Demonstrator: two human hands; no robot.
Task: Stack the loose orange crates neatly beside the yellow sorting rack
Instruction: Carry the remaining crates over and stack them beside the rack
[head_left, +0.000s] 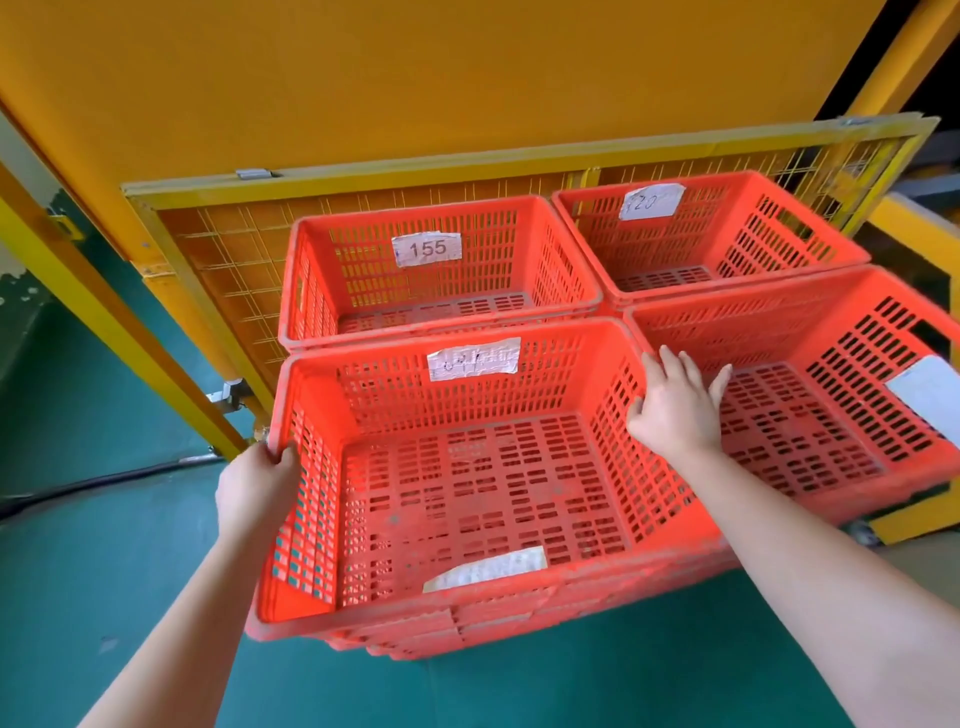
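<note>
Orange and slotted, the front-left crate (483, 493) is sitting one row out from the yellow sorting rack (228, 249), towards the rack's left end; it is resting on top of more nested crates, whose scuffed rims are showing beneath its front edge; its moulded plastic walls are tapering down to a rectangular floor pierced with short slits, and a torn paper label (472, 359) is sticking to the wall facing the rack. The left hand (257, 478) is gripping the crate's left rim, thumb hooked over the inside of the lip and fingers curled round the outside; the right hand (675, 410) is lying across the right rim with fingers spread and nearly straight, the thumb pressing the inner wall, clamped on nothing. The front-right crate (805, 415) is standing alongside, also one row out from the rack, its rim touching the held crate; the 155 crate (363, 270) and the rear-right crate (753, 234) are sitting just in front of the rack's wire mesh, which is framed in flat yellow bars. A smooth yellow panel (363, 78) is rising above the rack; a matt green floor (104, 571) is spreading out in front of the rack.
</note>
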